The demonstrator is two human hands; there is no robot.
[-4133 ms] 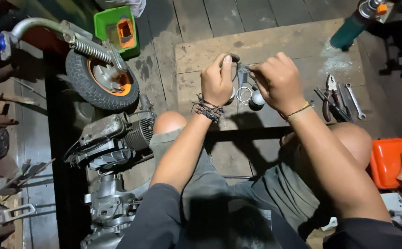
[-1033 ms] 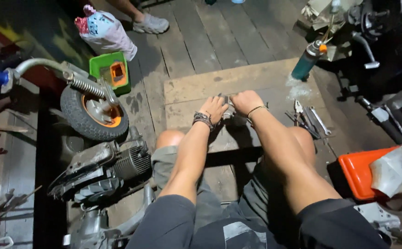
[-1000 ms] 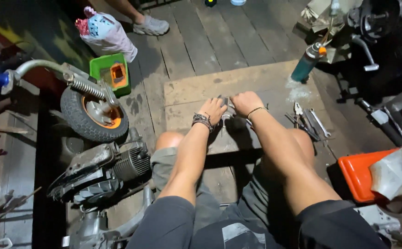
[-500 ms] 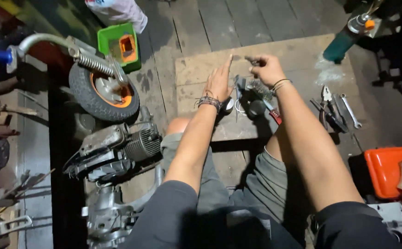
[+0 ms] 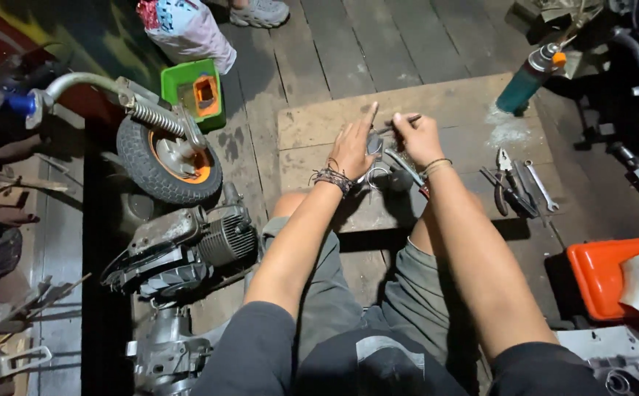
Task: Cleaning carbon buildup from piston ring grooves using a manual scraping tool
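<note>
Surroundings first: wood board point(image 5: 436, 110) lies on the plank floor point(image 5: 378, 44) in front of the seated person, w/ pliers point(image 5: 505, 192) and a wrench point(image 5: 539, 187) lying on its R edge, just beside the R forearm. Teal spray can point(image 5: 528, 77) stands at the board's far R corner, well apart from the hands. To the L: small wheel point(image 5: 169, 161) w/ orange hub on a sprung fork, green box point(image 5: 191, 92) behind it, engine block point(image 5: 187, 249) near the L knee. Orange tray point(image 5: 612, 275) near R, another person's shoe point(image 5: 261, 11) at top (co-worker, only foot seen). Nothing sits between the hands and the part. Left hand point(image 5: 352, 147) is on the small metal part point(image 5: 382, 165), index finger stretched out pointing away, other fingers curled on it. Right hand point(image 5: 418, 136) pinches a thin metal rod point(image 5: 396, 126) btw fingertips, closed on it. Rod's long axis runs roughly L-R, slightly tilted, free end pointing toward the left hand's index. Metal part is held over the board's middle, btw both hands; its own orientation can't tell, too hidden/blurred.
</note>
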